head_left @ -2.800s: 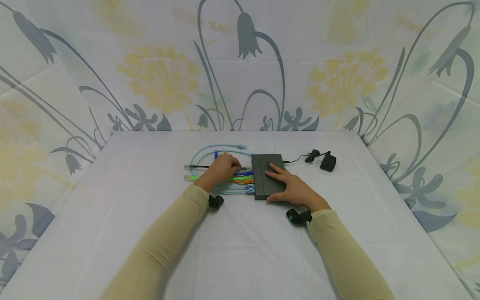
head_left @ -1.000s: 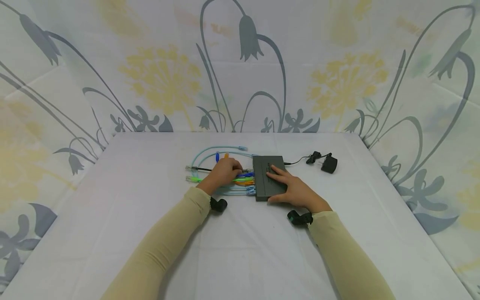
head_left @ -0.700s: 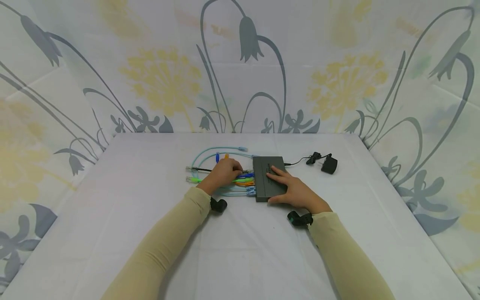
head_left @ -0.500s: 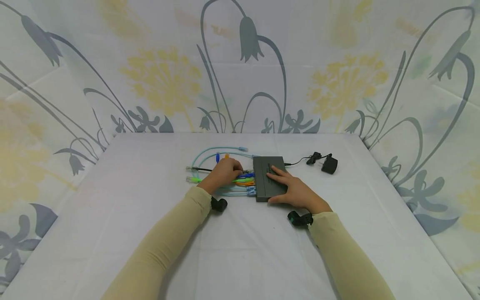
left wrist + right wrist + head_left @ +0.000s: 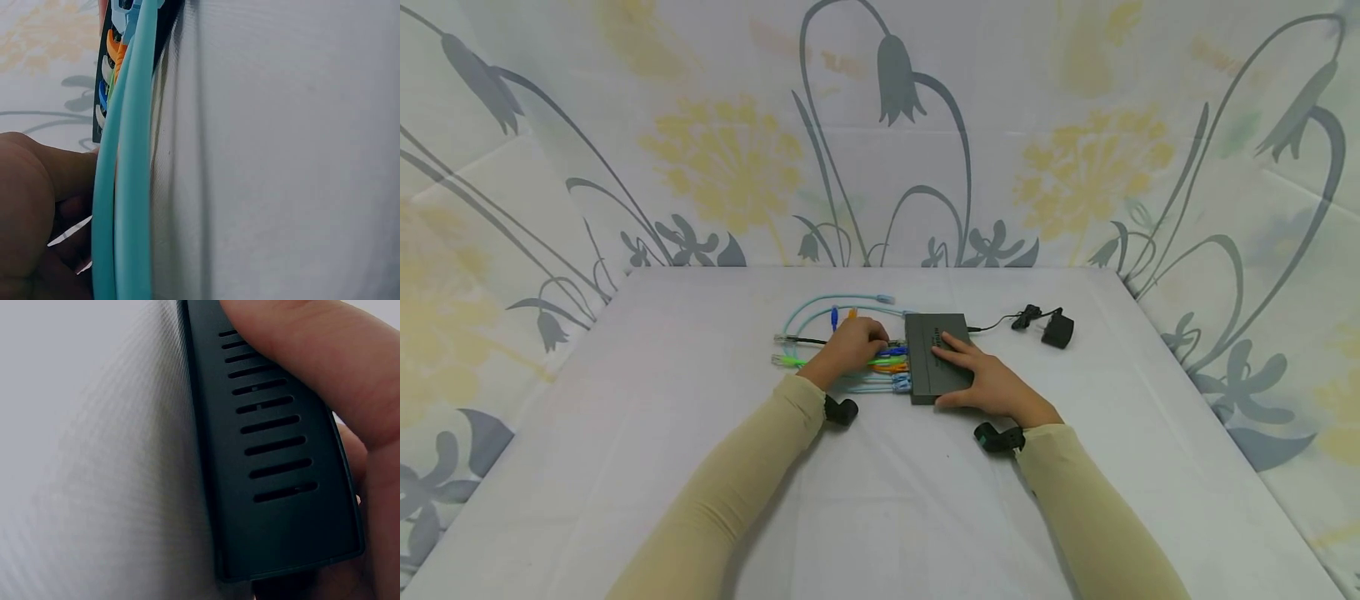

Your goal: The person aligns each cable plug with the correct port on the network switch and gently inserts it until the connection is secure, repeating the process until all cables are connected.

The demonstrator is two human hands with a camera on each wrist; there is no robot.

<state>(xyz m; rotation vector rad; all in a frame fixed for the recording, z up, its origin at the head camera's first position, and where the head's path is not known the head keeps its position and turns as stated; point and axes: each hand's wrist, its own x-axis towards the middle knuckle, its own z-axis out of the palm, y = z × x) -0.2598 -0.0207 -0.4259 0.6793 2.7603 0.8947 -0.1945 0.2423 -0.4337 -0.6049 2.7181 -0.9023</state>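
A dark grey network switch (image 5: 925,379) lies flat on the table, with several cable plugs along its left side. My left hand (image 5: 848,343) pinches a black network cable (image 5: 811,340) close to that side, at the far end of the row of plugs; its fingertips hide part of the cable. Light blue cables (image 5: 134,187) run past the hand in the left wrist view. My right hand (image 5: 992,382) rests spread on the switch, fingers straight on its top. The right thumb (image 5: 312,350) lies along the slotted near side in the right wrist view.
A black power adapter (image 5: 1057,328) with a bundled cord lies to the right, its lead running to the switch. Loose ends of a green cable (image 5: 786,360) and a light blue cable (image 5: 831,297) lie on the left. A patterned cloth (image 5: 910,192) stands behind the table.
My left hand has shifted slightly right toward the switch, and the free end of the black cable has slid a little right with it. My right hand stays on the switch.
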